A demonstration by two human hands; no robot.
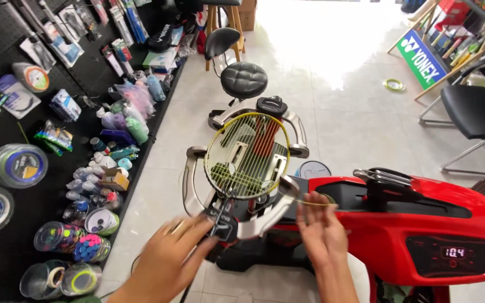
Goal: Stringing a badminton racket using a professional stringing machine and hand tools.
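A yellow-framed badminton racket head (247,155) lies clamped flat in a stringing machine's silver turntable (193,185), partly strung with yellow string. My left hand (169,259) is blurred and reaches to the black clamp (220,220) at the racket's near end, fingers touching it. My right hand (318,230) is beside the machine's red body (439,219), pinching a thin yellow string (316,203) that runs across from the racket frame.
A black shelf at the left holds string reels (18,165), jars of grips (88,247) and packets. Black stools (244,78) stand beyond the machine, a black chair (478,112) at the right. A string coil (393,85) lies on the tiled floor.
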